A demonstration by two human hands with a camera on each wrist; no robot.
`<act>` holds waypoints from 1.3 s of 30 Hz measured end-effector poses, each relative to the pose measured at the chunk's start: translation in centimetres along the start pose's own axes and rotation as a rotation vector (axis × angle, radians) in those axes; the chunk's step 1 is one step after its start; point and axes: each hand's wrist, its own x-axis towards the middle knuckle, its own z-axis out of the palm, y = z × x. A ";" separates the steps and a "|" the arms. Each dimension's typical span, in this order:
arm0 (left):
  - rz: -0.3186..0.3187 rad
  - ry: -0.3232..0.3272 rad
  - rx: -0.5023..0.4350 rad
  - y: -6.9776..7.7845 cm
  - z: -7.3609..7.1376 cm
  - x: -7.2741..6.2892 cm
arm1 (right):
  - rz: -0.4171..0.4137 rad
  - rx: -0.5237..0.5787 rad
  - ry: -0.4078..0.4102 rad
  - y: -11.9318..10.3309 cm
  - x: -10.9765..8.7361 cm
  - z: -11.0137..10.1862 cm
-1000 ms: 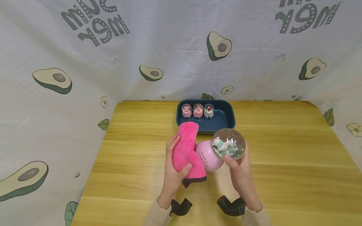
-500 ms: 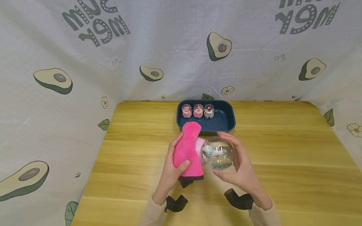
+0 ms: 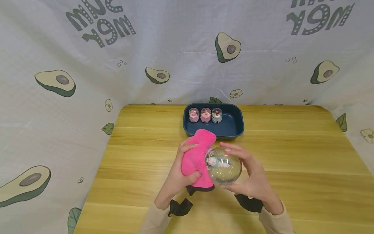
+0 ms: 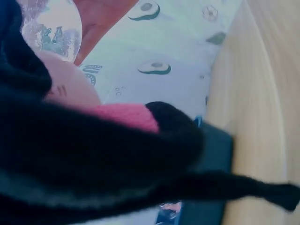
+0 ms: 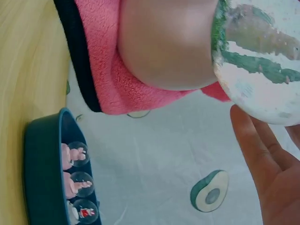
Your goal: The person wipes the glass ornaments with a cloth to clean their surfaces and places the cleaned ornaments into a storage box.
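A large snow globe (image 3: 226, 172) with a white and green figure inside lies tilted between my hands, its glass ball turned right. My left hand (image 3: 176, 177) grips a pink cloth (image 3: 198, 159) with a black edge, which wraps the globe's base. In the right wrist view the smooth pale pink base (image 5: 164, 42) shows inside the cloth. With fingers and thumb curved round the glass, my right hand (image 3: 257, 178) holds the ball from the right. The cloth's dark side (image 4: 93, 154) blocks much of the left wrist view, so the left fingers are hidden there.
Behind the hands, a dark blue tray (image 3: 233, 122) stands on the wooden table (image 3: 140, 156). At its left, two small pink snow globes (image 3: 205, 115) and a white one (image 3: 217, 116) stand in a row. An avocado-print curtain (image 3: 190, 61) hangs round the table.
The snow globe has turned, so its pink base is now hidden behind cloth and ball in the head view. My right hand has shifted round to the ball's right side. The cloth moved slightly right.
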 end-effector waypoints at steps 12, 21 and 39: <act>0.213 -0.052 0.587 2.4 0.4 0.5 | 0.226 0.047 0.337 -0.2 -0.7 1.5; 0.169 -0.023 0.606 2.4 0.4 0.7 | 0.557 -0.011 0.414 -1.7 -0.4 2.9; 0.199 -0.081 0.506 2.6 -1.2 0.4 | -0.011 -0.286 0.093 0.3 -0.8 0.9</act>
